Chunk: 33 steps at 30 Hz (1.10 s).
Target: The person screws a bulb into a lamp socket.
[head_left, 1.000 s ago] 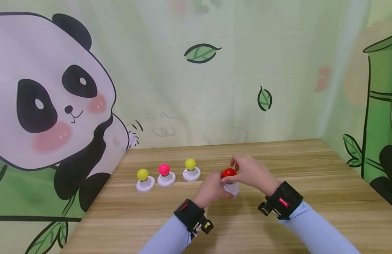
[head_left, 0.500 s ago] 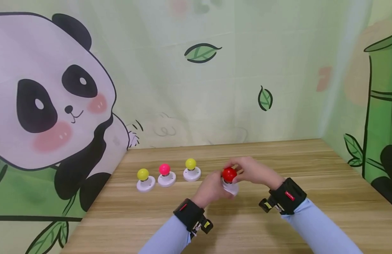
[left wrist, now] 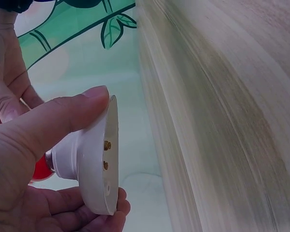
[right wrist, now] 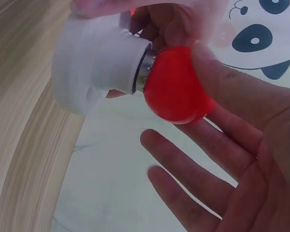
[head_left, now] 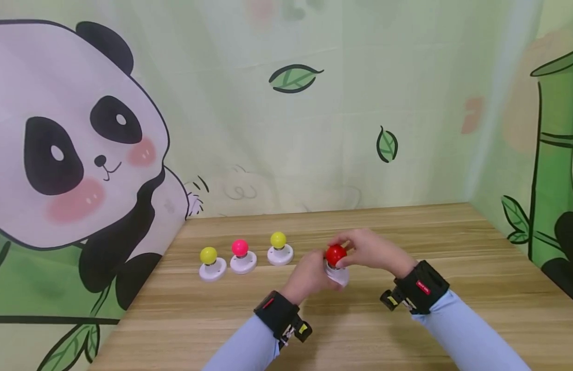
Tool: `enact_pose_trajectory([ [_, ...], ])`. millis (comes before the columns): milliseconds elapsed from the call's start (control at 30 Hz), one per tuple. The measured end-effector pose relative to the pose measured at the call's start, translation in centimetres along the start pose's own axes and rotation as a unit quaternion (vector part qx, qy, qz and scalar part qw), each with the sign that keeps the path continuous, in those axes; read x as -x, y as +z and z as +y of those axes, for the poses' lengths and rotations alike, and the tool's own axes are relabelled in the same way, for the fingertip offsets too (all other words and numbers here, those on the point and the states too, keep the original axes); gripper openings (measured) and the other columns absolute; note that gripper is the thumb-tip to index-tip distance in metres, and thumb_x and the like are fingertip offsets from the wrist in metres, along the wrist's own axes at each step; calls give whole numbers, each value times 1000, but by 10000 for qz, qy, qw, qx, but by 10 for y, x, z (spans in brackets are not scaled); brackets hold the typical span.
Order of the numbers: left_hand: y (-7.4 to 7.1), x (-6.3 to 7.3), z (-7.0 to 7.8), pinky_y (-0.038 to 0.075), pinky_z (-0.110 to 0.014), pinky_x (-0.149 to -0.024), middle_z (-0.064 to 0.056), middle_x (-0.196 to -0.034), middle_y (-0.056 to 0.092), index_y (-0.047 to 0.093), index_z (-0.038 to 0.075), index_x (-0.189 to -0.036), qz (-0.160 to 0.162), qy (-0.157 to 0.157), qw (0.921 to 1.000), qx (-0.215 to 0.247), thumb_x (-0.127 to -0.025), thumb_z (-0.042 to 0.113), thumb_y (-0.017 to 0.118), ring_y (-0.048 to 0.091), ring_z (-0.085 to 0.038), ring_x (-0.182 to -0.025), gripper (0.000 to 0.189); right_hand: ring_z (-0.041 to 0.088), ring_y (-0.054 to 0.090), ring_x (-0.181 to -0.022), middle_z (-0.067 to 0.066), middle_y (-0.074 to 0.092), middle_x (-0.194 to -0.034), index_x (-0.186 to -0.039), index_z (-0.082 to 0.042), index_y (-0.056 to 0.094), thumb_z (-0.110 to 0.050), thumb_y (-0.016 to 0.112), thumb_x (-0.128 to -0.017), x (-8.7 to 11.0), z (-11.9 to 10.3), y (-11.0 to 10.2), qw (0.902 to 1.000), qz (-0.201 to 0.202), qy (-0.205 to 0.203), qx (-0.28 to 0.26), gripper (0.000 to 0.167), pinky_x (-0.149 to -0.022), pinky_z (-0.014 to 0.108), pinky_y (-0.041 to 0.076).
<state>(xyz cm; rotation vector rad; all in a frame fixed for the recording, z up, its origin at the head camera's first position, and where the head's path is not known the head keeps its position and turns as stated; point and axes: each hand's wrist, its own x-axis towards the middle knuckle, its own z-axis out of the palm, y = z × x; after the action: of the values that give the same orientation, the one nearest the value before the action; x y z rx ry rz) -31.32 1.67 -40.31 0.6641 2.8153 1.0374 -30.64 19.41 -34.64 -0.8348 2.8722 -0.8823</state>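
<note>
My left hand (head_left: pixel 309 276) grips a round white lamp holder (left wrist: pixel 91 164) by its base, thumb on one side and fingers on the other. Brass screws show on the underside of the base. A red light bulb (right wrist: pixel 176 87) sits in the socket, with a strip of its metal cap visible at the socket's mouth. My right hand (head_left: pixel 372 251) pinches this bulb between thumb and fingers, while two other fingers stand apart from it in the right wrist view. In the left wrist view, the left hand hides most of the bulb.
Left of my hands, a yellow bulb (head_left: pixel 278 239), a pink bulb (head_left: pixel 240 248) and another yellow bulb (head_left: pixel 208 255) stand upright in white holders on the wooden table (head_left: pixel 407 330). A printed panda curtain (head_left: pixel 221 113) hangs behind the table.
My right hand's fingers have come down from above the red bulb and closed round it, and the right wrist has turned slightly. The left hand keeps its grip on the lamp holder.
</note>
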Motion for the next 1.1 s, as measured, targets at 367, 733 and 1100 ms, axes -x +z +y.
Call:
enact_pose_trajectory([
  [367,2,-2,-2,52,-33,-82,-1,-101,65,61,8,-115,-61,-82,9999,125,-63,22,91,59,-16,-86,61,10,47,-54,-8,59,-64,-82,-15,67,-56,80,-68,-2,-5,11,9778,1155,163,1742,46,-50,23,38],
  [733,2,-1,-3,49,-37,-95,-6,-119,65,54,7,-128,71,175,9998,115,-63,18,92,61,-20,-102,76,35,38,-138,12,41,-151,-143,-9,47,-4,57,-94,1,8,0,9900,-779,-1142,-269,50,-110,53,33],
  [1100,3,-1,-1,49,-37,-94,-7,-118,65,55,6,-127,55,223,9997,-29,-63,18,92,62,-21,-101,75,31,57,-123,12,61,-132,-132,-7,58,-15,64,-92,0,6,1,9931,-404,-956,538,41,-111,64,20],
])
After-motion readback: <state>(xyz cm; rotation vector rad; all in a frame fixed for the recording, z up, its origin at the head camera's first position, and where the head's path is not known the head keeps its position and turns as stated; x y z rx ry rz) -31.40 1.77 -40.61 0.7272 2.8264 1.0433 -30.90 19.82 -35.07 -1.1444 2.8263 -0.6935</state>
